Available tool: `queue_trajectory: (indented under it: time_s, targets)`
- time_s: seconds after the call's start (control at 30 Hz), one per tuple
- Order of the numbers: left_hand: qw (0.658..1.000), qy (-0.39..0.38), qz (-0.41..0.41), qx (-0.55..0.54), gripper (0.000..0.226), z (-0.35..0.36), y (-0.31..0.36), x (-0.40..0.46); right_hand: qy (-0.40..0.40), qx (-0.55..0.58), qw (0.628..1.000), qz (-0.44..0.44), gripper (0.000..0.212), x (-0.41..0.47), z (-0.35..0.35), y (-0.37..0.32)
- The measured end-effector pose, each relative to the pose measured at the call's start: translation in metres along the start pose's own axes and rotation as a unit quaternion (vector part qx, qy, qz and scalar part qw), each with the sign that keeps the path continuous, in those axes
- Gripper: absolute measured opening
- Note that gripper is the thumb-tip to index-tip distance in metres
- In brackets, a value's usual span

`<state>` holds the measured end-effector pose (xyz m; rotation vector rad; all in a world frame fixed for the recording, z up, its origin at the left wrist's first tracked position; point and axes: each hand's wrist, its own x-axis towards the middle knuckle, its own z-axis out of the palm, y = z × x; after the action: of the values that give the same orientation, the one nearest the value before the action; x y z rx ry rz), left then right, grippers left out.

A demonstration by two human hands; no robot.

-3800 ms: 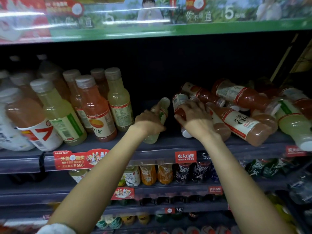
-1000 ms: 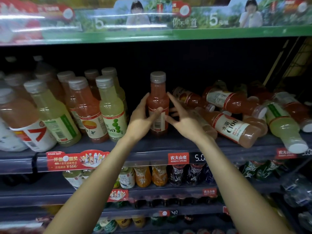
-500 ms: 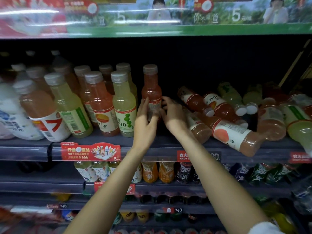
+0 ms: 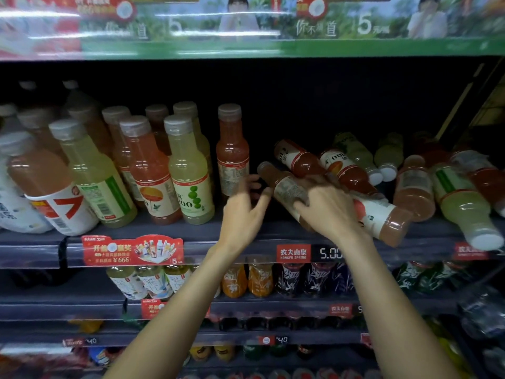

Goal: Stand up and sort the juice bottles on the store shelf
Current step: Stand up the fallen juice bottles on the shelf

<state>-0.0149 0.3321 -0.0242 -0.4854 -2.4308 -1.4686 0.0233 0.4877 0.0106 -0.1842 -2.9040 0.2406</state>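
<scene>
head view: the right hand (image 4: 329,207) curls its fingers round a tilted reddish-orange plastic juice bottle (image 4: 284,187), cap pointing up-left, just off the heap of toppled red and pale green bottles (image 4: 410,184) on the dark grey store shelf (image 4: 169,232). the left hand (image 4: 241,207) is blurred beside the cap, fingers apart and loosely bent, holding nothing. an upright red juice bottle (image 4: 232,151) stands just right of the standing rows (image 4: 153,165).
</scene>
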Motion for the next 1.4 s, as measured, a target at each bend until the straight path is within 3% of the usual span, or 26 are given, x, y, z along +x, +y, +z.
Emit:
queue_trajectory:
  time_s: [0.1, 0.2, 0.3, 0.37, 0.5, 0.57, 0.73, 0.87, 0.97, 1.1, 1.2, 1.3, 1.4]
  targets:
    - [0.996, -0.077, -0.028, 0.038, 0.049, 0.014, 0.002, 0.009, 0.031, 0.055, 0.998, 0.025, 0.035, -0.013, -0.009, 0.023]
    - [0.993, -0.099, -0.055, 0.039, 0.061, 0.031, 0.008, 0.012, 0.051, 0.089, 0.995, 0.021, 0.034, -0.018, -0.005, 0.039]
    - [0.99, -0.113, -0.068, 0.04, 0.087, 0.047, 0.017, 0.012, 0.068, 0.081, 0.994, -0.007, 0.032, -0.013, 0.002, 0.046]
    - [0.988, -0.129, -0.067, 0.057, 0.083, 0.053, 0.022, 0.014, 0.081, 0.073, 0.994, -0.027, 0.031, -0.008, 0.004, 0.05]
    - [0.982, -0.166, -0.044, 0.084, 0.046, 0.049, 0.026, 0.027, 0.09, 0.054, 0.992, -0.073, 0.032, 0.008, 0.007, 0.07]
    - [0.979, -0.181, -0.038, 0.088, 0.039, 0.044, 0.023, 0.034, 0.087, 0.05, 0.991, -0.088, 0.027, 0.016, 0.008, 0.083]
    - [0.97, -0.188, -0.061, 0.141, 0.06, 0.04, 0.028, 0.048, 0.098, 0.081, 0.987, -0.097, 0.024, 0.024, 0.008, 0.099]
    - [0.936, -0.223, -0.123, 0.241, 0.098, 0.041, 0.031, 0.053, 0.127, 0.029, 0.988, -0.082, 0.026, 0.017, 0.016, 0.094]
    - [0.92, -0.283, -0.151, 0.227, 0.093, 0.037, 0.025, 0.055, 0.134, -0.024, 0.989, -0.063, 0.031, 0.01, 0.02, 0.086]
    - [0.951, -0.241, -0.154, 0.117, 0.087, 0.029, 0.021, 0.044, 0.142, -0.007, 0.988, -0.065, 0.034, 0.001, 0.022, 0.071]
    - [0.975, -0.179, -0.096, 0.088, 0.073, 0.024, 0.02, 0.027, 0.143, 0.057, 0.985, -0.077, 0.033, -0.001, 0.024, 0.058]
    - [0.995, -0.101, -0.007, 0.012, 0.081, 0.025, 0.014, 0.009, 0.156, 0.164, 0.971, -0.075, 0.032, 0.0, 0.022, 0.045]
    - [0.997, -0.058, 0.049, -0.015, 0.092, 0.024, 0.009, 0.002, 0.1, 0.339, 0.934, -0.048, 0.034, 0.002, 0.016, 0.029]
